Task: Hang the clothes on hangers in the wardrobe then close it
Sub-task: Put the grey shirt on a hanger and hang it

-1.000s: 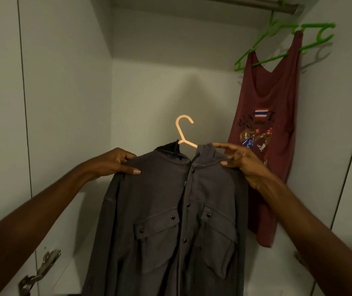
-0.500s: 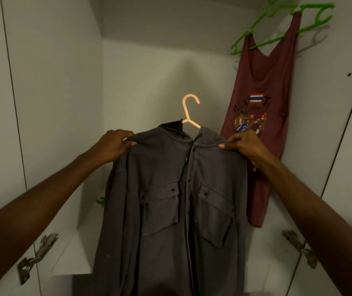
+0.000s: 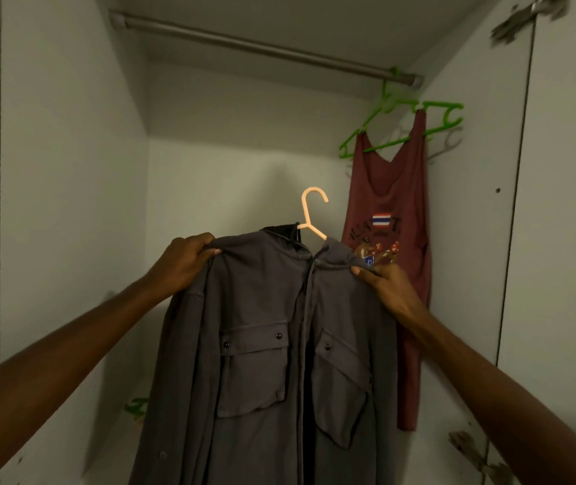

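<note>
You are holding the grey shirt [image 3: 272, 344] on its peach hanger [image 3: 309, 218] inside the wardrobe. Your left hand [image 3: 183, 264] is gripping the left shoulder; your right hand [image 3: 386, 285] is pinching the right shoulder. The hook is pointing toward 12 o'clock, well below the rail [image 3: 262, 47], which is running from 10 o'clock to 2 o'clock. Judged from this, you are needing to lift straight up. The red vest [image 3: 395, 190] is hanging at 2 o'clock on a green hanger [image 3: 402, 124].
</note>
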A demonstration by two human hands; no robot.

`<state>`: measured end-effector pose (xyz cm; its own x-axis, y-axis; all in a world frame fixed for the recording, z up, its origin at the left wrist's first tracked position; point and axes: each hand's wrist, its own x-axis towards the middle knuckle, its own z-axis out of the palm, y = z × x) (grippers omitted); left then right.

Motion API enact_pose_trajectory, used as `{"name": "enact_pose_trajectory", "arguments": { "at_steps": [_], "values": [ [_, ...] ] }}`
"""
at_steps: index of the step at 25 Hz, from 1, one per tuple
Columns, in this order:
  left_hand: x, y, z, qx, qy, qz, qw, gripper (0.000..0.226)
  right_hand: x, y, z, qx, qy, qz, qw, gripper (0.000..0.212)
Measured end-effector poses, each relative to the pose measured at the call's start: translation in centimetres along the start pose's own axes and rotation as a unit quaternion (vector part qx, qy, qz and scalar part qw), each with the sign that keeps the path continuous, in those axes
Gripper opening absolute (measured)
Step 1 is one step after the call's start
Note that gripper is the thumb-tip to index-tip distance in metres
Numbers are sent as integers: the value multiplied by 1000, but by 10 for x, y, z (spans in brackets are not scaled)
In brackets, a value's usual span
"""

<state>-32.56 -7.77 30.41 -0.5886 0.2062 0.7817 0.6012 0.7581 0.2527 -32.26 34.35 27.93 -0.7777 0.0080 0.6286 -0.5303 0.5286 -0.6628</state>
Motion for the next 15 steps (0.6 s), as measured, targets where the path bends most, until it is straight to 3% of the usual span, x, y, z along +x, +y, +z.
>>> {"name": "enact_pose_trajectory", "arguments": {
  "at_steps": [3, 7, 8, 11, 15],
  "values": [
    [18, -9, -6, 38, 2, -14, 999, 33, 17, -18, -23, 15, -63, -57, 996, 30],
    [43, -13, -16, 21, 8, 8, 1000, 54, 42, -54, -50, 100, -36, -49, 993, 59],
    [49, -13, -20, 15, 9, 12, 1000, 57, 47, -62, -56, 123, -22, -50, 991, 56],
    [72, -10, -33, -5, 6, 26, 1000, 59, 52, -89, -71, 124, 22, -66, 990, 21],
    [112, -2, -38, -6, 31, 39, 999, 41, 69, -109, -85, 102, 73, -111, 986, 27]
  ]
}}
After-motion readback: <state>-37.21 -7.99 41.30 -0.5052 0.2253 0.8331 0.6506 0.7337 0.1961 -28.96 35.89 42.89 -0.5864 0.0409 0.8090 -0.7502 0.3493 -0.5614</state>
